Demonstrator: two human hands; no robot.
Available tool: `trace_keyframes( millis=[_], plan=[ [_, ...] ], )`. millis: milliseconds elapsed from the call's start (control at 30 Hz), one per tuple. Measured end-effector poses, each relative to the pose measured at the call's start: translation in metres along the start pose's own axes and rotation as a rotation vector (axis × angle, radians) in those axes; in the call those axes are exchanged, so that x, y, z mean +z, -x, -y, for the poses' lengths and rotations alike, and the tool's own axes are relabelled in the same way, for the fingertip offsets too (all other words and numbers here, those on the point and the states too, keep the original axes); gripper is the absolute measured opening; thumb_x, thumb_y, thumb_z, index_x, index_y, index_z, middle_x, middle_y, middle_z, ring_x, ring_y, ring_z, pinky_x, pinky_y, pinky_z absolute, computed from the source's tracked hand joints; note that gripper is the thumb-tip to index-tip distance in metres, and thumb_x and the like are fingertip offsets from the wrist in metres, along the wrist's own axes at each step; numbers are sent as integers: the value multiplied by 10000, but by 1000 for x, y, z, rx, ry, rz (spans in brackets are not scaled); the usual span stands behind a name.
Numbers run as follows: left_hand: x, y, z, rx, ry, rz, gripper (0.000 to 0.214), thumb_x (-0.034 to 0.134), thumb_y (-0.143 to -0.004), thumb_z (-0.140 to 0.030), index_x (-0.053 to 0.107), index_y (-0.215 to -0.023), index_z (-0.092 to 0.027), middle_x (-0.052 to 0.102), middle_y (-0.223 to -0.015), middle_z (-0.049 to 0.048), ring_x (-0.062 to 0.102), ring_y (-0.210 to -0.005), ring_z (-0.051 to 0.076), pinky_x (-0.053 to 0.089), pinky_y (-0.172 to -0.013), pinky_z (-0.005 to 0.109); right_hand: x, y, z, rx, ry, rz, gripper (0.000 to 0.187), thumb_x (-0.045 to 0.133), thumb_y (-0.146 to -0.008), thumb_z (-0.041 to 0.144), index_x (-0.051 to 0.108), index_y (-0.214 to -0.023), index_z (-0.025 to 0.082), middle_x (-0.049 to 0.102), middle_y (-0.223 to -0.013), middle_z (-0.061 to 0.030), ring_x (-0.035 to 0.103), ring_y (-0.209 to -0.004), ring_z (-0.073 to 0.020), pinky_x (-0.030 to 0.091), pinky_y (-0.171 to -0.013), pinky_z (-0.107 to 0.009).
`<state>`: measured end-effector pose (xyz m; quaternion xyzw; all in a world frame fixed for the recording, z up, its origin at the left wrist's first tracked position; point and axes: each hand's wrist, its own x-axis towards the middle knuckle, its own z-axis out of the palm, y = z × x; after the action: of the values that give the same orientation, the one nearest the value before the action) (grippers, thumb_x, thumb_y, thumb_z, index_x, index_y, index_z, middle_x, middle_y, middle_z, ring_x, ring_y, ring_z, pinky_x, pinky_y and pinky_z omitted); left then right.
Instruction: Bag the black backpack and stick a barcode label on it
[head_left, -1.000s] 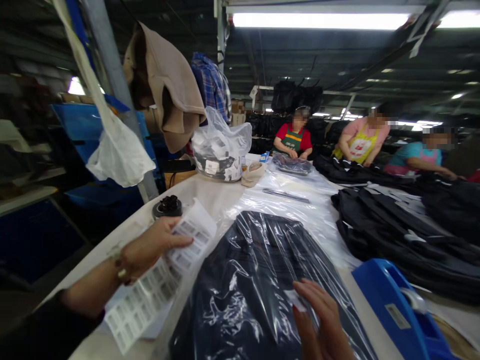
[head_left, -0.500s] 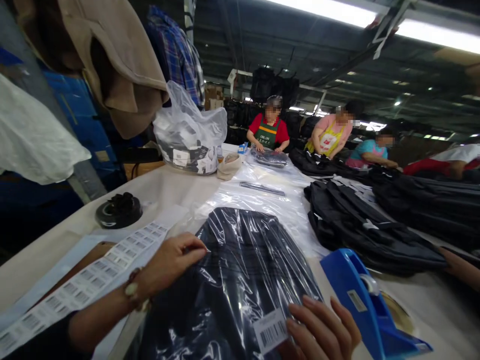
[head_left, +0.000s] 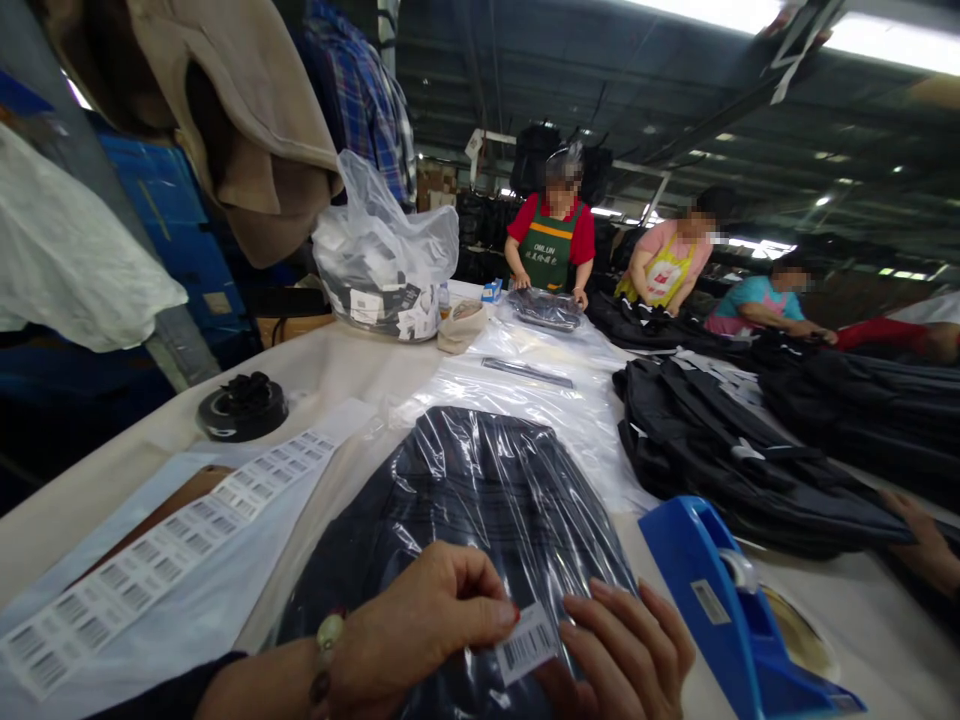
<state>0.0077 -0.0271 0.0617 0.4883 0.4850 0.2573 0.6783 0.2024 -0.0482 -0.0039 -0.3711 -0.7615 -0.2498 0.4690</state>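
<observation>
A dark garment in a clear plastic bag (head_left: 480, 490) lies on the table in front of me. A white barcode sticker (head_left: 527, 644) sits on its near end. My left hand (head_left: 427, 625) pinches the sticker's left edge with thumb and fingers closed. My right hand (head_left: 626, 650) rests flat on the bag just right of the sticker, fingers stretched out. A long strip of barcode labels (head_left: 165, 540) lies on the table to my left.
A blue tape dispenser (head_left: 720, 600) stands at my right. Dark garments (head_left: 735, 450) are piled across the table. A black spool (head_left: 241, 405), a plastic bag of tags (head_left: 382, 270) and empty clear bags (head_left: 540, 390) lie further back. Three people work at the far end.
My left hand let go of the label strip, which now lies on the table, and came across to the sticker on the bag. My right hand stayed by the sticker.
</observation>
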Motion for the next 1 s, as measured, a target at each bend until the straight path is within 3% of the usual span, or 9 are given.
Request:
trace_keyframes(
  millis=[167,267,367,467,567,633,800,1000],
  plan=[
    [12,-10,4,-41,108,-48,206,643,-547,-320,555,-624,-151,496,-567,-36,417,-582,116,324,-583,255,3,7,-15,-111,55,56,195,708,-715,340,612,-883,314,719,-790,58,676,-793,-201,437,-894,-408],
    [6,-24,1,-15,-3,-107,164,607,-561,-303,552,-611,-156,497,-579,-33,421,-605,123,328,-596,257,9,3,-25,-149,33,101,183,692,-731,300,625,-901,294,725,-812,48,680,-806,-196,454,-894,-389],
    [-21,-45,-14,136,-308,-173,150,556,-649,-305,540,-602,-163,482,-587,-39,415,-602,119,310,-577,248,23,-11,-38,-156,-68,255,221,609,-781,190,620,-996,239,722,-910,-5,674,-860,-185,504,-844,-349],
    [-59,-76,-38,296,-494,-208,174,544,-695,-326,556,-636,-162,506,-612,-37,439,-612,118,323,-581,238,48,-29,-50,-130,-223,498,318,527,-813,127,575,-1124,168,671,-1098,-76,611,-1048,-208,533,-845,-345],
    [-89,-111,-57,364,-525,-219,185,573,-674,-338,578,-656,-153,535,-616,-27,462,-615,122,345,-590,238,81,-39,-51,-102,-355,764,394,548,-850,259,515,-1230,158,556,-1282,-101,462,-1233,-259,451,-975,-458],
    [-98,-134,-62,370,-536,-215,167,587,-649,-317,586,-630,-152,544,-606,-22,470,-622,125,353,-600,239,101,-37,-47,-78,-448,893,506,547,-847,418,477,-1284,172,479,-1354,-108,388,-1283,-282,355,-1034,-515],
    [-99,-175,-45,290,-535,-135,112,603,-600,-257,594,-581,-147,542,-547,-25,457,-561,113,338,-546,232,125,-4,-36,-37,-719,1014,699,535,-800,562,368,-1371,194,422,-1374,-133,358,-1294,-268,260,-1072,-497],
    [-91,-197,-15,187,-525,-23,85,609,-607,-213,598,-568,-139,546,-534,-27,462,-532,101,331,-511,216,128,8,-41,-95,-722,1087,723,473,-812,602,336,-1385,184,371,-1402,-129,300,-1318,-277,246,-1073,-508]
  ],
)
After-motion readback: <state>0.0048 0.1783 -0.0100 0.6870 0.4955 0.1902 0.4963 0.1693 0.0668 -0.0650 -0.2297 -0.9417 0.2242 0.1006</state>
